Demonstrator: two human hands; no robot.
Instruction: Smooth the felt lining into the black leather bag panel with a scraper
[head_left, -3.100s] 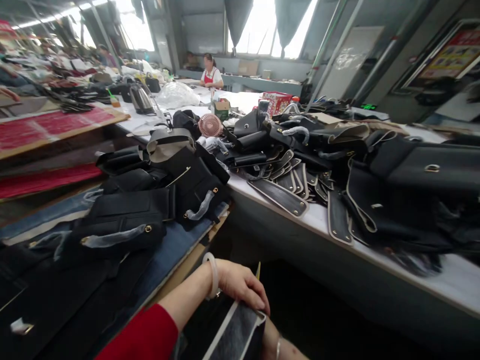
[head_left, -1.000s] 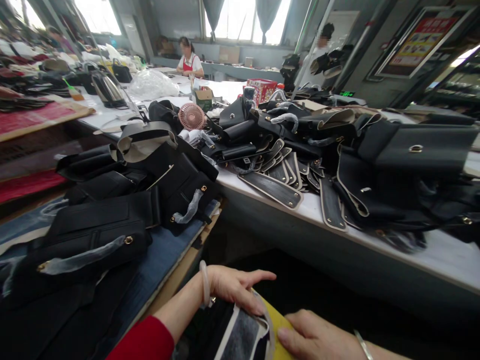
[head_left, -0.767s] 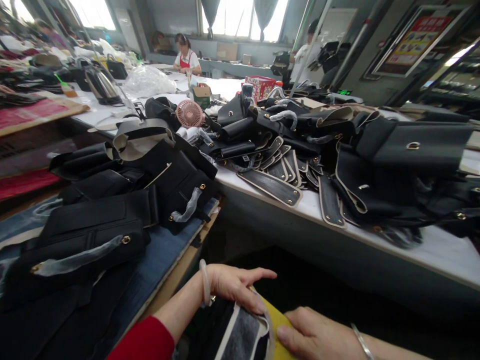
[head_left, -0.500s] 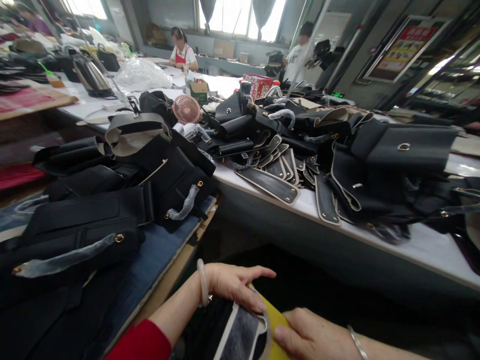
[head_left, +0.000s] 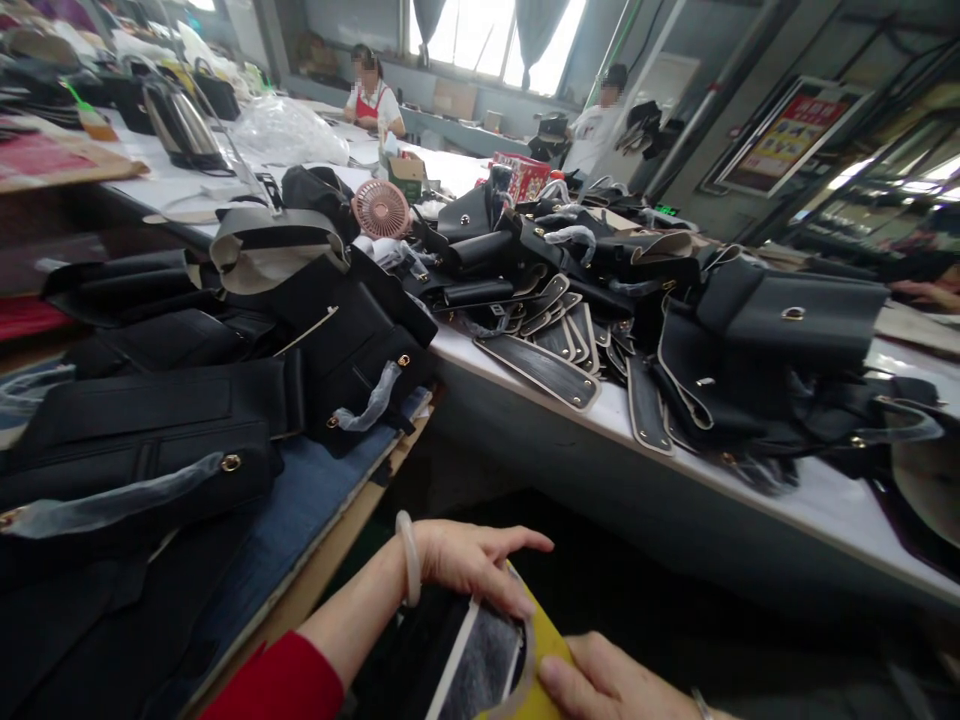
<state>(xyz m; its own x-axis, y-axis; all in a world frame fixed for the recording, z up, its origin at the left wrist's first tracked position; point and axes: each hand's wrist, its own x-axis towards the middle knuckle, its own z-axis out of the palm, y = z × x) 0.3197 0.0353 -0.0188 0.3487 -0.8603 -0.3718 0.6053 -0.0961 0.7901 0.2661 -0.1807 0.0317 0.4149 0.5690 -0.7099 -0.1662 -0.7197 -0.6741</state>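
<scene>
As the yellow sheet point(head_left: 543, 612) near six o'clock presumably needs steadying, your right grip point(head_left: 606, 682) pinches it. Your left grip point(head_left: 472, 558) overlies the black piece point(head_left: 481, 658), closure undeterminable.

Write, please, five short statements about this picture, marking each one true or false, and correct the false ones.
1. The right hand holds a yellow piece. True.
2. The left hand is a closed fist. False: one finger of the left hand points outward.
3. The small fan is green. False: the small fan is pink.
4. Dark strips with pale edges lie on the white table. True.
5. The left arm's sleeve is blue. False: the sleeve is red.
</scene>
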